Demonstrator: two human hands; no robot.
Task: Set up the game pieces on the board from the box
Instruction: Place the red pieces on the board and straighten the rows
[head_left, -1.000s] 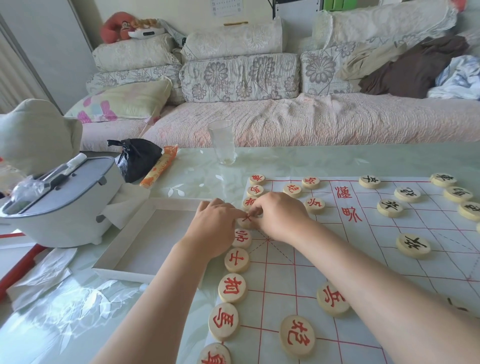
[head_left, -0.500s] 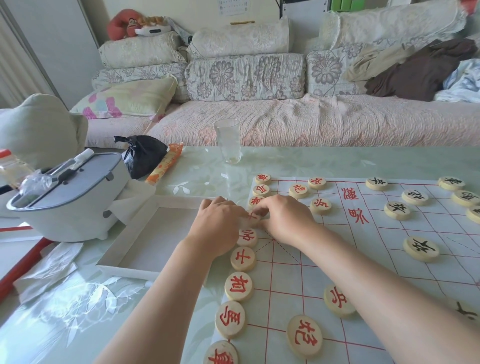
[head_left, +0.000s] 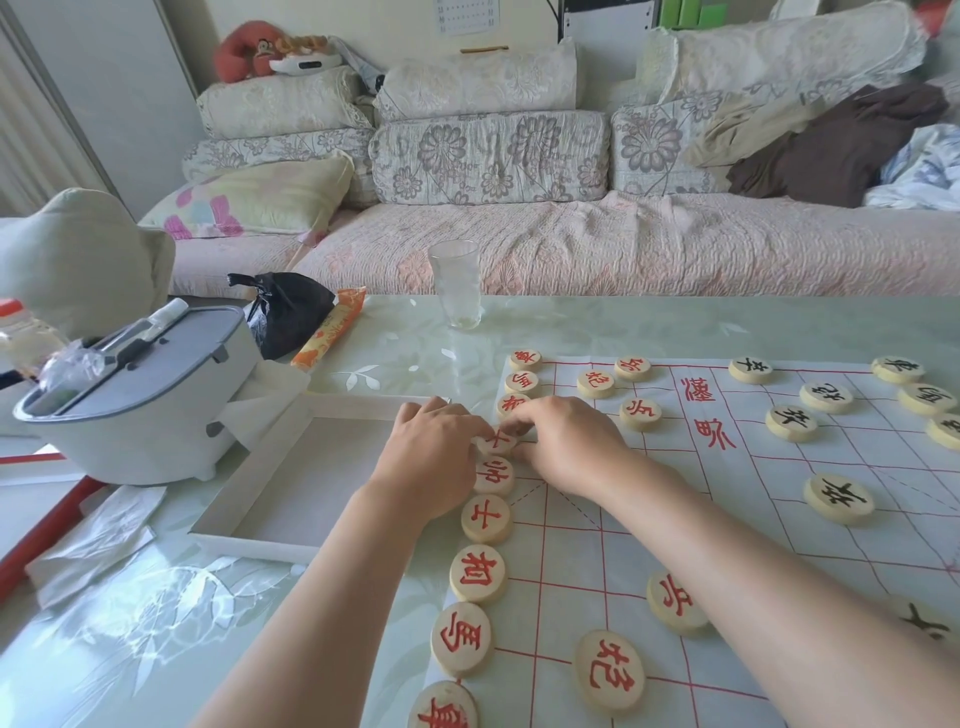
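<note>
Grip state: left hand (head_left: 436, 449) and right hand (head_left: 569, 449) both pinch, fingertips curled, 1 round pale wooden disc with red character (head_left: 497, 442). Probable purpose: centring disc on back-row intersection of white red-gridded paper board (head_left: 753, 467).

i see pale wooden pieces (head_left: 477, 573), smooth, with red painted marks, on a thin matt paper-like board (head_left: 883, 441). the tabletop (head_left: 623, 327) looks like glossy glass, the box tray (head_left: 311, 467) matt white card, the cup (head_left: 456, 283) clear and ribbed.
</note>
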